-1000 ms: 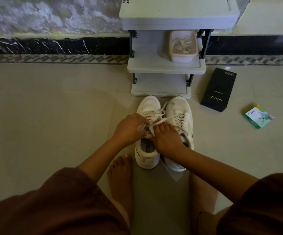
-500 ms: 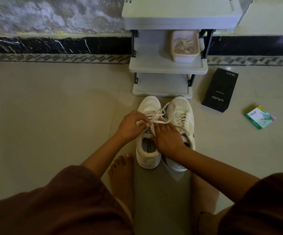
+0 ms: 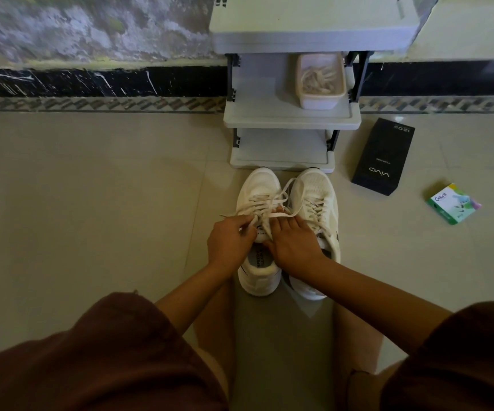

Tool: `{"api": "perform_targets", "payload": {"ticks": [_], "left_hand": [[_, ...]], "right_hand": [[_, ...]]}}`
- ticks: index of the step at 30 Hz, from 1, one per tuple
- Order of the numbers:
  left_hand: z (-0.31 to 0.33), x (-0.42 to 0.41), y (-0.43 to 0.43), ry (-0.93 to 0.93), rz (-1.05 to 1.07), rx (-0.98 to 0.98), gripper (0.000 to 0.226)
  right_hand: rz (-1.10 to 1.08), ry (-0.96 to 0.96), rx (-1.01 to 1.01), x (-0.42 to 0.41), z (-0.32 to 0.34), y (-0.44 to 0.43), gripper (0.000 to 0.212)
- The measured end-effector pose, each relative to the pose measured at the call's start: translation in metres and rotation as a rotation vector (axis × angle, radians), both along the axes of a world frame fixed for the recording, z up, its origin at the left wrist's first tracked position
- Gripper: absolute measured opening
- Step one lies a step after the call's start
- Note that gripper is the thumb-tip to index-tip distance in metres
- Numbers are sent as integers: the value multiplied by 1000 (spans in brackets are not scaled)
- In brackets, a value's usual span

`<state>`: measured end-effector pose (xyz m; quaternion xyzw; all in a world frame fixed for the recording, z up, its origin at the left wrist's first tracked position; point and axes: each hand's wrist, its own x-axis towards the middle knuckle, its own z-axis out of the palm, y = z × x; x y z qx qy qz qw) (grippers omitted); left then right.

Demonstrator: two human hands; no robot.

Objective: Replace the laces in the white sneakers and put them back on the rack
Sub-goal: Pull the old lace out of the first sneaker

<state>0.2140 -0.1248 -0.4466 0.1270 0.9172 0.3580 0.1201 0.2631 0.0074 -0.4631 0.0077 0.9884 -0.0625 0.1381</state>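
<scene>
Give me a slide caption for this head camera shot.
Before a grey rack, the left hand pinches a lace of one white sneaker while the right hand rests on it.

The pair of white sneakers shows knit mesh uppers and flat cream cloth laces. At twelve o'clock, the grey plastic shoe rack looks matt; the beige floor tiles faintly glossy.

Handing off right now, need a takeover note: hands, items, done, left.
Left hand pinches the lace of the left-side sneaker; right hand lies over its tongue, grip unclear.
Both sneakers are on the floor before the shoe rack; a tub of laces sits on its middle shelf.
Done: right-side sneaker looks laced.
Left: finish this lace, shelve both sneakers.
</scene>
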Motion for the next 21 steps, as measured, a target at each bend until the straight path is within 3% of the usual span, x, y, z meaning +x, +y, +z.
{"api": "perform_targets", "payload": {"ticks": [2, 5, 9, 12, 16, 21], "left_hand": [[-2, -2, -1, -55, -4, 66, 35], [0, -6, -5, 12, -59, 53, 45], [3, -17, 1, 211, -314, -271, 35], [0, -25, 7, 291, -359, -305, 27], [2, -26, 6, 298, -307, -147, 13], [41, -43, 14, -120, -59, 436, 8]], "right_hand": [[0, 1, -1, 0, 0, 0, 64], [-4, 1, -9, 0, 0, 0, 64], [13, 8, -6, 0, 0, 0, 63], [10, 12, -6, 1, 2, 1, 62], [2, -33, -33, 1, 3, 0, 63], [-6, -39, -29, 0, 4, 0, 65]]}}
